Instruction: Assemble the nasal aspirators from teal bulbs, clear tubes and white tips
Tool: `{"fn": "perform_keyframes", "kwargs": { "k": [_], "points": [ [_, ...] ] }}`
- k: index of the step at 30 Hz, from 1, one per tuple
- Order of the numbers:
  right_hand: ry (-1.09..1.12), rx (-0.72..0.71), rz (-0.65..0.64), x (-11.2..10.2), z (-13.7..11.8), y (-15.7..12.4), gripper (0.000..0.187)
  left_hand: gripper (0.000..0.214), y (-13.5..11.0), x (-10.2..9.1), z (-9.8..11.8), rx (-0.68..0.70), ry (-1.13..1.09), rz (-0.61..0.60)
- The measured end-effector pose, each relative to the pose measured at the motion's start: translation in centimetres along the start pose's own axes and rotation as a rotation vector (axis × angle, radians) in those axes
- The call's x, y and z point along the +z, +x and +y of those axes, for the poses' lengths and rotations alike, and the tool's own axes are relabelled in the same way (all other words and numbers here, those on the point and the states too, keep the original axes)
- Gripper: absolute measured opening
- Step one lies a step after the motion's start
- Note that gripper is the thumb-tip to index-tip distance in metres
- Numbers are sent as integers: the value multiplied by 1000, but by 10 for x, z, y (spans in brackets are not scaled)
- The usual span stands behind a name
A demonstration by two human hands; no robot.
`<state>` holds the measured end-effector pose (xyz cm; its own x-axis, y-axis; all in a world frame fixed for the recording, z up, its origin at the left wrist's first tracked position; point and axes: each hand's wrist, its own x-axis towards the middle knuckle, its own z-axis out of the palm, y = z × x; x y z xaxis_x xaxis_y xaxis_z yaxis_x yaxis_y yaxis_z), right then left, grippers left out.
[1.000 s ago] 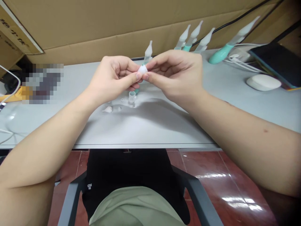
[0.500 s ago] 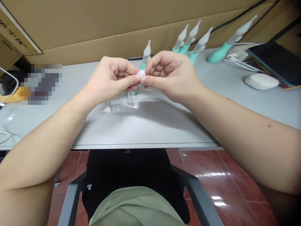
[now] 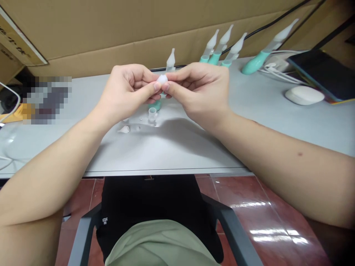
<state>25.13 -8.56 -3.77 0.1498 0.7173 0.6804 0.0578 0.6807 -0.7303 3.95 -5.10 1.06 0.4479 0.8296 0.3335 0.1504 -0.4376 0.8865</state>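
Note:
Between the fingertips of both hands is a small white translucent piece [image 3: 162, 79], mostly covered by the fingers. My left hand [image 3: 133, 85] pinches it from the left, thumb in front. From the right, my right hand [image 3: 201, 87] pinches the same piece with thumb and forefinger. Below the hands, a clear plastic cup-like part [image 3: 152, 115] stands on the table, close to a teal bulb [image 3: 155, 105] partly hidden by my fingers. A small white pointed tip [image 3: 125, 129] lies to the left, with a few tiny clear bits around it. Behind the hands rises a white nozzle [image 3: 171, 61].
Several teal nasal aspirators with white tips [image 3: 237, 46] stand at the back right; another aspirator [image 3: 256, 62] leans beside white cables. A white mouse [image 3: 304, 95] and a dark flat device [image 3: 323, 75] lie at right. Cardboard [image 3: 111, 33] walls the back of the grey table [image 3: 177, 155].
Both hands have shifted slightly up and left in view with the white piece. My right thumb and forefinger have come closer around it. The view has moved a little.

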Motion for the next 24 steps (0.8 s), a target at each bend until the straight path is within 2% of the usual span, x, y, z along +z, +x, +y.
{"fn": "perform_keyframes", "kwargs": {
  "k": [2,6,11,15,20,24],
  "points": [
    [5,-27,-5,2,-1,-1,33,19,0,1,1,13,-10,19],
    [45,-58,-28,1,1,1,30,20,0,3,4,11,-19,32],
    [-46,70,-156,-6,6,9,54,26,2,2,4,-27,25,33],
    [32,176,-242,-9,0,12,65,26,1,0,2,-22,27,37],
    [137,238,-226,-10,-7,12,71,18,0,-6,-1,-4,52,24],
    [121,249,-210,-12,-5,12,69,14,0,-7,-3,9,51,1]
  ]
}}
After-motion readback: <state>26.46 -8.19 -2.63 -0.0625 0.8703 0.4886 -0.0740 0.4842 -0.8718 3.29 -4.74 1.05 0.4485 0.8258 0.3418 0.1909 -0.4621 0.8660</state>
